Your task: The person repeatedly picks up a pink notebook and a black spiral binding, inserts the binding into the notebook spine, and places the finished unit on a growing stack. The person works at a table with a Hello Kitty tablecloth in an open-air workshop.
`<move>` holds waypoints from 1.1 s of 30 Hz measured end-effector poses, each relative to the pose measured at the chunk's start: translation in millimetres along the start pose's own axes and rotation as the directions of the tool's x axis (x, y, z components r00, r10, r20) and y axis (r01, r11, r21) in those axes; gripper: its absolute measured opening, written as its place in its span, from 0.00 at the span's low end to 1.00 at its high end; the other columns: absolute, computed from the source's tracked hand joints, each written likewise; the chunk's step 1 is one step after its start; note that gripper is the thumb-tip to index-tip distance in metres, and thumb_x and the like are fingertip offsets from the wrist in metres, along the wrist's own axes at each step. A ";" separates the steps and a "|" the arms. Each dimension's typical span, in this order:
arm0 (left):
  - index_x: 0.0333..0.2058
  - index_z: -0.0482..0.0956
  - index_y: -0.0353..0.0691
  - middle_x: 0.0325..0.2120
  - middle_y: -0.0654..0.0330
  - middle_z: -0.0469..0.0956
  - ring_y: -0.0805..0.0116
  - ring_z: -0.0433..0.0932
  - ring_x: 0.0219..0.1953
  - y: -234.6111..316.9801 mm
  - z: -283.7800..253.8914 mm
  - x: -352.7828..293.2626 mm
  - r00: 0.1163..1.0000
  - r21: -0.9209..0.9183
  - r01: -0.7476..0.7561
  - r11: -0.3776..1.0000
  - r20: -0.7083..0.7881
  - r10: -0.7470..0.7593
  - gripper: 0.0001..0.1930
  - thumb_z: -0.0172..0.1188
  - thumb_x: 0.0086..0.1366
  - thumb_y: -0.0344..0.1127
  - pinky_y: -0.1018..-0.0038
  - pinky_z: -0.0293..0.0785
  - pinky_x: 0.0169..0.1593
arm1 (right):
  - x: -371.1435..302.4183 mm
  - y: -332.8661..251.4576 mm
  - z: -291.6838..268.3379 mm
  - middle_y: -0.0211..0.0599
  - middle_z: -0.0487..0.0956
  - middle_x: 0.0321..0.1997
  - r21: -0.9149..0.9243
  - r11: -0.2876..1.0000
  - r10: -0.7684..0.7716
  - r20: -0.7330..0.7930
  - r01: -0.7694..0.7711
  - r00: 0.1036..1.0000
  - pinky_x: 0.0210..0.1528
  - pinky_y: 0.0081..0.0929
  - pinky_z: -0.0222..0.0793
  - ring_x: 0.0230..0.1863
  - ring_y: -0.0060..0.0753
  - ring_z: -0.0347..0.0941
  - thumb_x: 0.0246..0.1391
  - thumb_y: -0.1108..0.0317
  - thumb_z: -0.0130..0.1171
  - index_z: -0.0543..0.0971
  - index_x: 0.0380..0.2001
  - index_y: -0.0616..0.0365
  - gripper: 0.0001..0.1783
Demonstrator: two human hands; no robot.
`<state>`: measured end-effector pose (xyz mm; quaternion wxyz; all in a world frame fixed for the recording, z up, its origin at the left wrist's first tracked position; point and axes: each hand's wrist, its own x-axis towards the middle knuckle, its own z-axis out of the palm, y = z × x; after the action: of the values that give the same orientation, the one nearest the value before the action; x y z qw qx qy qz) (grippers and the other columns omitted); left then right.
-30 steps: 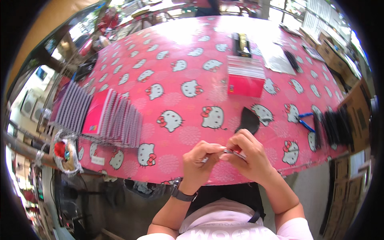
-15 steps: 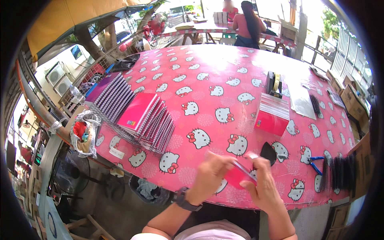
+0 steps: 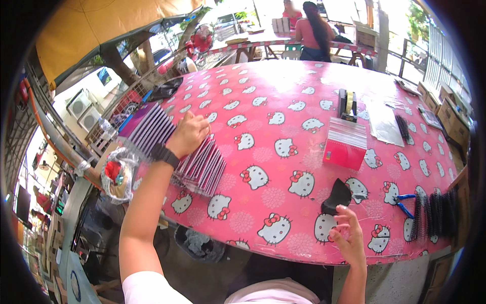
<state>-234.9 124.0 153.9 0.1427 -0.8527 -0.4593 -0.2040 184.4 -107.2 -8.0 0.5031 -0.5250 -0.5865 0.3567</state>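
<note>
Head view: left hand [image 3: 189,134] rests on fanned pink packets [image 3: 200,164], right hand [image 3: 348,234] apart.

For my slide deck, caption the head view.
Left hand rests on fanned pink cards; right hand hovers open near a black pouch.

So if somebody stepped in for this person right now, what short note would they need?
Left hand: stretched out, resting on the long fanned row of flat pink and purple packets at the table's left side; whether its fingers grip one cannot be told.
Right hand: open, empty, at the near table edge beside the small black pouch.
Elsewhere on the pink cartoon-cat tablecloth: a red box stack of clear-lidded cases, blue-handled pliers, and black lash strips at right.
Done: many packets already lined up.
</note>
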 end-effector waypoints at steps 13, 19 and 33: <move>0.48 0.77 0.37 0.40 0.49 0.80 0.56 0.79 0.44 -23.6 -6.8 23.1 0.784 0.002 0.386 0.923 0.526 -0.329 0.35 0.76 0.38 0.44 0.68 0.74 0.50 | -12.1 19.4 -17.1 0.37 0.77 0.48 0.347 0.937 0.059 -0.027 -0.046 0.998 0.44 0.23 0.68 0.44 0.24 0.73 0.53 0.72 0.63 0.72 0.51 0.62 0.22; 0.39 0.82 0.37 0.39 0.49 0.81 0.56 0.80 0.41 -14.6 17.7 21.4 0.873 0.133 0.232 0.964 0.408 -0.267 0.30 0.74 0.36 0.49 0.67 0.75 0.48 | -10.8 29.1 -15.4 0.37 0.77 0.47 0.445 0.891 0.106 -0.024 -0.085 0.994 0.42 0.20 0.68 0.43 0.22 0.73 0.54 0.71 0.62 0.73 0.50 0.63 0.19; 0.29 0.86 0.39 0.28 0.52 0.83 0.59 0.83 0.33 -17.6 13.2 29.8 0.877 0.039 0.237 0.971 0.420 -0.232 0.17 0.75 0.39 0.41 0.67 0.78 0.42 | -12.0 34.7 -11.4 0.36 0.80 0.42 0.507 0.851 0.182 -0.032 -0.141 0.983 0.40 0.17 0.71 0.38 0.20 0.76 0.55 0.72 0.59 0.75 0.44 0.63 0.13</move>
<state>-232.1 160.8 157.6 0.0086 -0.8155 -0.5777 -0.0337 203.6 -113.5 -40.7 0.6133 -0.4372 -0.4069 0.5169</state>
